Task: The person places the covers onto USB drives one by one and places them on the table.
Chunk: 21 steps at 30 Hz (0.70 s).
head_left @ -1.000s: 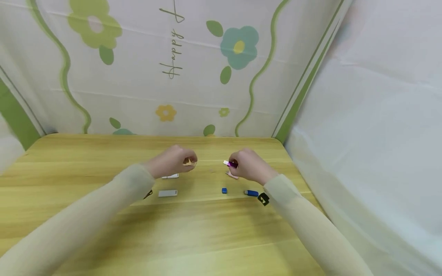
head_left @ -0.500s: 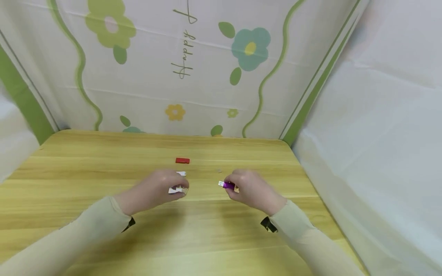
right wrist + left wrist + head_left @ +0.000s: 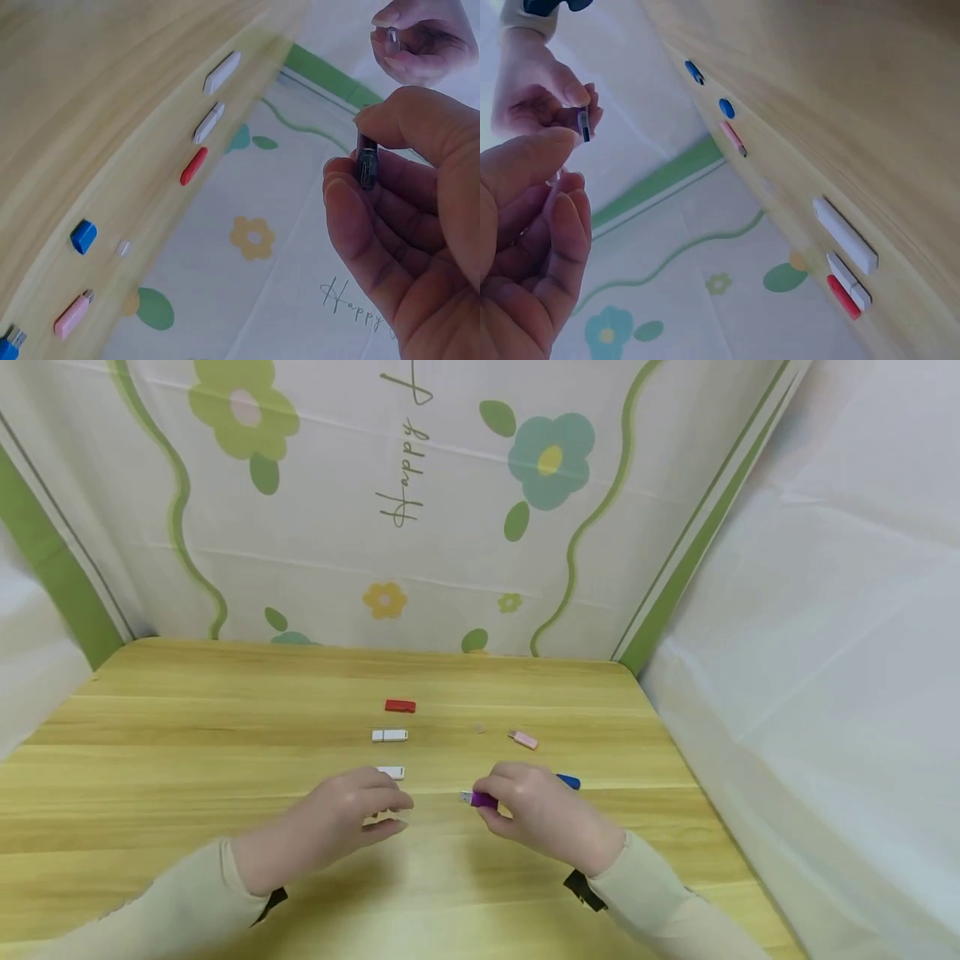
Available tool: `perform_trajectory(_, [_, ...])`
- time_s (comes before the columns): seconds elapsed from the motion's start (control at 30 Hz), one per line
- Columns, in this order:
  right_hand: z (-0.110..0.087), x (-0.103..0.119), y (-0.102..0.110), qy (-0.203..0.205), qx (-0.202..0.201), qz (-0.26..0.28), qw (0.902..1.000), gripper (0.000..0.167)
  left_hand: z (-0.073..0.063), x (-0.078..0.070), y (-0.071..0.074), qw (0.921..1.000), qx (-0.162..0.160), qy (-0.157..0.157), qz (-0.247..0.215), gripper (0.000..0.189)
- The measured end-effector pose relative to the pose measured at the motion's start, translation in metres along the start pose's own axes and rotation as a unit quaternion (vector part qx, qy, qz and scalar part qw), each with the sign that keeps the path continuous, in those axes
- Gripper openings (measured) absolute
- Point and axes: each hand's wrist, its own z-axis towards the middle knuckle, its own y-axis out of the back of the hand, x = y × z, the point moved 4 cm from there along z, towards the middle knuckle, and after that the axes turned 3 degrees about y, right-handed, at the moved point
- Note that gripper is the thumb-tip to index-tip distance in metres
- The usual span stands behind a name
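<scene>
My right hand point(image 3: 536, 806) pinches a purple USB stick point(image 3: 483, 799) between thumb and fingers. Its bare metal plug points left, toward the other hand. My left hand point(image 3: 337, 814) faces it across a short gap. Between the left thumb and fingertips sits a small clear cap point(image 3: 392, 41), seen best in the right wrist view. Both hands are raised above the wooden table. Behind the right hand lies a blue USB stick point(image 3: 568, 781), partly covered in the head view. Its blue cap point(image 3: 84, 237) is hidden there but shows in the right wrist view.
On the table point(image 3: 225, 735) lie a red USB stick point(image 3: 401, 706), a white one point(image 3: 390, 736) and a second white stick point(image 3: 392, 772) partly behind the left hand. A pink USB stick point(image 3: 523, 739) lies uncapped near a small clear cap point(image 3: 480, 729). A patterned curtain point(image 3: 322, 527) hangs behind.
Both hands have come back toward the body, the right with the purple USB stick, the left with the clear cap. The red stick, hidden at first, shows now. The view has shifted slightly.
</scene>
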Motion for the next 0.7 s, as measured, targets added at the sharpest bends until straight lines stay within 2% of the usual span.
perform_trajectory(0.2, [-0.001, 0.011, -0.003, -0.001, 0.012, 0.001, 0.9999, 0.011, -0.003, -0.006, -0.003, 0.9994, -0.003, 0.033, 0.005, 0.032])
perform_trajectory(0.5, [-0.001, 0.025, -0.007, 0.014, 0.007, 0.004, 0.9999, 0.011, -0.007, -0.012, -0.008, 0.9987, -0.009, 0.048, 0.015, 0.032])
perform_trajectory(0.7, [0.001, 0.034, -0.007, 0.033, -0.016, 0.016, 0.9992, 0.009, -0.007, -0.016, -0.011, 0.9985, -0.009, 0.053, 0.015, 0.032])
